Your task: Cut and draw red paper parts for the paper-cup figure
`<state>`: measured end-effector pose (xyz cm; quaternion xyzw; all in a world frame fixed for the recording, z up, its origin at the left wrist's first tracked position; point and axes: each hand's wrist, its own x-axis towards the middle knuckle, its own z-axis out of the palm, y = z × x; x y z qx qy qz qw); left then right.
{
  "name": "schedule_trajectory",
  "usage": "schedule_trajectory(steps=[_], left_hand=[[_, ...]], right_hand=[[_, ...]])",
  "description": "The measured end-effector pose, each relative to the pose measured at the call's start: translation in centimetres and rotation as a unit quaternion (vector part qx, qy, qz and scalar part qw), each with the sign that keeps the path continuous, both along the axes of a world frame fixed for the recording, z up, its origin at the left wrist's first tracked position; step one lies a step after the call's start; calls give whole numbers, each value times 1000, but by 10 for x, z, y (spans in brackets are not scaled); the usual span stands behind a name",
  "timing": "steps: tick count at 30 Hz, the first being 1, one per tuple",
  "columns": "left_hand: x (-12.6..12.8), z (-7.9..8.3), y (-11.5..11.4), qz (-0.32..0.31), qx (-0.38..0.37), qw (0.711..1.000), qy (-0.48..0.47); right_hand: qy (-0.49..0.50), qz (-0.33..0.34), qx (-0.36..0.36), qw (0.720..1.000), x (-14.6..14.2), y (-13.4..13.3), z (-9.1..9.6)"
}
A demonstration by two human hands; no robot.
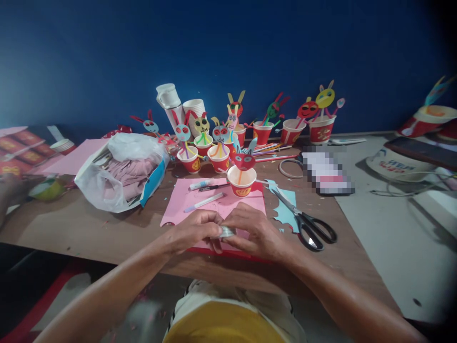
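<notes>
My left hand [200, 229] and my right hand [252, 227] meet over the near edge of the pink paper [210, 183]. Between their fingers is a small, greyish, shiny roll of tape [227, 232], partly covered by the fingertips. Just beyond stands a red paper cup [242, 183] bearing a red paper face [244, 162] with light blue ears. A white marker [203, 202], a black pen [212, 187] and a glue stick [200, 184] lie on the pink paper. To the right, black-handled scissors [303, 219] rest partly over a cut light blue paper sheet [283, 209].
Several decorated paper cups [262, 133] line the back beside a white thermos [169, 107] and stacked cups [194, 107]. A plastic bag [103, 190] of pink pieces sits left; a blurred phone [326, 171] lies right. Another person's hand [9, 190] shows at the far left.
</notes>
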<state>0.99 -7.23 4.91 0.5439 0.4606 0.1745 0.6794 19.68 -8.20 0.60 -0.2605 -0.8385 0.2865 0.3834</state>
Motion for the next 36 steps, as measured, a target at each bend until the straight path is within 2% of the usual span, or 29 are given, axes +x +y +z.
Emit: schedule_trajectory(steps=[6,13,19,25,31,36], left_hand=[[0,-5,1,-9,-23,997,-77],[-1,-5,-1,-15,-15,994,-112],[3,-3,1,-32,50,996,-65],[12,-2,2,-23,8,999,-26],[12,1,3,-37,-7,999,-8],[11,8,0,-4,-6,1000,7]], right_hand=[[77,-33,-20,996,-1,1,-3],[112,-12,-29,993,-1,1,-5],[76,-22,24,997,-2,1,-5],[12,-31,61,998,-2,2,-10],[6,-34,51,998,-1,3,-11],[10,-35,25,999,-1,2,-7]])
